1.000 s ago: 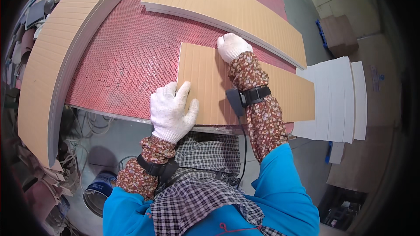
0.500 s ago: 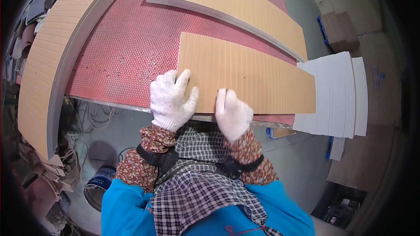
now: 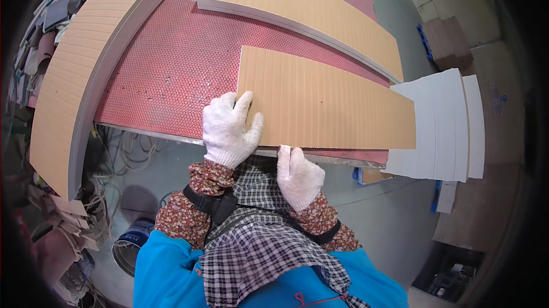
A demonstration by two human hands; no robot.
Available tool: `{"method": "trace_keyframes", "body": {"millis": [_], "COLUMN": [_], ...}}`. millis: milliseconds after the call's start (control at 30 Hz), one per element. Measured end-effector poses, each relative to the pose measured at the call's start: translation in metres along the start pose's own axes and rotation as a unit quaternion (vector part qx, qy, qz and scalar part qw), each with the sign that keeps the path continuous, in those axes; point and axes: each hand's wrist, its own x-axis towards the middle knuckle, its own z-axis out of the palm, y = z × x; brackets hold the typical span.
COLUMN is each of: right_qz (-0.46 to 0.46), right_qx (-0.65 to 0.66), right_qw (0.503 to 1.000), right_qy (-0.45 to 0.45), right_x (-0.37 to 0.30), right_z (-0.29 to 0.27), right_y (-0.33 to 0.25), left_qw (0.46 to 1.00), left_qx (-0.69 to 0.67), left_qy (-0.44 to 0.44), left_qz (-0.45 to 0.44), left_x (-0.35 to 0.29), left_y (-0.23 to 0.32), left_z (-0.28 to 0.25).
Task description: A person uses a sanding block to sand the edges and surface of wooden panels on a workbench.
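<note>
A tan panel (image 3: 326, 102) with faint ridges across its face lies on the red mesh-patterned table mat (image 3: 166, 74) in front of me. My left hand (image 3: 230, 131), in a white knit glove, rests at the panel's near left corner with thumb and fingers apart. Just off the panel's near edge, my gloved right hand (image 3: 299, 178) pinches a small flat piece (image 3: 285, 148) with a pale face. Its kind is hard to make out, since the fingers cover most of it.
Behind the panel lies a stack of similar tan panels (image 3: 303, 8). Another tall stack (image 3: 94, 51) curves along the left side. White sheets (image 3: 432, 122) stand off the table's right end. Cables (image 3: 134, 151) and a metal can (image 3: 132, 239) are below on the left.
My right hand has drawn back toward me, from over the panel's face to its near edge, and the small piece now shows. My left hand keeps its place on the panel.
</note>
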Motion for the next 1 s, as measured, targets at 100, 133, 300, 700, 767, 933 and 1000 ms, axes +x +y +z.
{"method": "trace_keyframes", "body": {"millis": [100,133,300,700,767,933,1000], "right_qz": [-0.007,-0.007,0.031,0.085,0.062,0.003,0.075], "right_qx": [-0.012,-0.012,-0.007,-0.002,-0.019,-0.073,-0.02], "right_qw": [1.0,1.0,0.998,0.987,0.987,0.981,0.976], "right_qy": [-0.012,-0.012,-0.047,-0.135,-0.148,-0.183,-0.205], "right_x": [0.002,0.002,0.011,0.188,0.213,0.267,0.273], "right_z": [0.001,0.001,0.001,0.029,0.026,0.037,0.035], "right_y": [0.0,0.0,0.0,0.046,0.049,0.065,0.062], "left_qw": [1.0,1.0,1.0,1.0,1.0,1.0,1.0], "left_qx": [0.005,0.005,0.009,-0.007,-0.005,-0.012,-0.013], "left_qy": [-0.007,-0.007,-0.012,-0.014,-0.011,-0.009,-0.004], "left_qz": [-0.005,-0.006,-0.007,-0.006,-0.005,0.0,0.001], "left_x": [0.0,0.0,0.0,0.001,0.001,0.003,0.004], "left_y": [0.0,0.0,-0.001,0.002,0.0,0.002,0.0], "left_z": [0.0,0.0,-0.001,-0.002,-0.003,-0.005,-0.003]}}
